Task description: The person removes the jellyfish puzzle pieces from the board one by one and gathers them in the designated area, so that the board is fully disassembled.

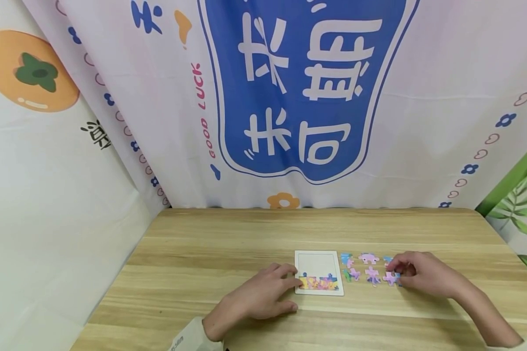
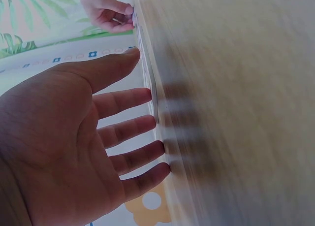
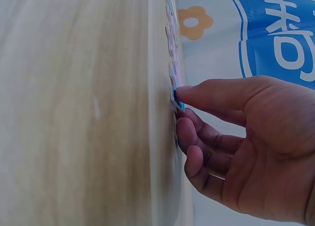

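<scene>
A white puzzle board (image 1: 317,265) lies on the table, with a strip of joined colourful pieces (image 1: 319,283) along the bottom of its frame. At the board's left edge rests my left hand (image 1: 265,291), its fingers spread and lightly bent, fingertips on the edge. My right hand (image 1: 430,274) is at the far right of the loose pieces. Its thumb and forefinger pinch the edge of a pink and blue jigsaw piece (image 1: 391,278); in the right wrist view the blue corner of that piece (image 3: 181,106) shows under the thumb. The other fingers curl below.
Several loose jigsaw pieces (image 1: 369,258) lie in two rows right of the board, pink, purple, blue and green. The wooden table (image 1: 193,253) meets a printed curtain (image 1: 228,190) at its back edge. Another cloth (image 1: 70,219) hangs on the left.
</scene>
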`<state>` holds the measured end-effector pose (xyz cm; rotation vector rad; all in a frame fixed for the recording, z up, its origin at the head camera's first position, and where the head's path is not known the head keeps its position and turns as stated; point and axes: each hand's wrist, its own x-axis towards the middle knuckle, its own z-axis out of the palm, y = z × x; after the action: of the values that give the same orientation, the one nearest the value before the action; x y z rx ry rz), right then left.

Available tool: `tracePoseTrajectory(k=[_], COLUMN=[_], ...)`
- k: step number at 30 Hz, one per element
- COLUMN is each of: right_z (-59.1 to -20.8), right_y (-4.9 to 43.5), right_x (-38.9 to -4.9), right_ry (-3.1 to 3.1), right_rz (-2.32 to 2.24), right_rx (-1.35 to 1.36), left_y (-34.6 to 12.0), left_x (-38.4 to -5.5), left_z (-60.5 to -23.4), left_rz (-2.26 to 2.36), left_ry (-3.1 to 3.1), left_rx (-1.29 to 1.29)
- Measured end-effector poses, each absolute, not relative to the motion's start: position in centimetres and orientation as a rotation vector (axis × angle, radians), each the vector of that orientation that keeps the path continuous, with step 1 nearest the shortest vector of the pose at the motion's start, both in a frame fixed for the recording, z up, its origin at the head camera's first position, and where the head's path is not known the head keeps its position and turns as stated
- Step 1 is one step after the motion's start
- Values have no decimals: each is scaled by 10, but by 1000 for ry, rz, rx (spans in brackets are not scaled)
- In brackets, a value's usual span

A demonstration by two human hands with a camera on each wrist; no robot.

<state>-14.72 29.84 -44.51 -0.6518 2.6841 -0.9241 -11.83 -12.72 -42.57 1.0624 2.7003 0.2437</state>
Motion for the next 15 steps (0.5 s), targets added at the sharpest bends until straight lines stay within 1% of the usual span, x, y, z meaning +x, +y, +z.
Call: tracePoseTrajectory(k=[15], right_z=[-445], right_y=[299], right_x=[-146], right_ry=[2701], right_rz=[-908], right_rx=[-679], left_y=[-127], left_x=[-118], left_z=[-425], left_rz=[246], left_ry=[2700], left_rx=[1062])
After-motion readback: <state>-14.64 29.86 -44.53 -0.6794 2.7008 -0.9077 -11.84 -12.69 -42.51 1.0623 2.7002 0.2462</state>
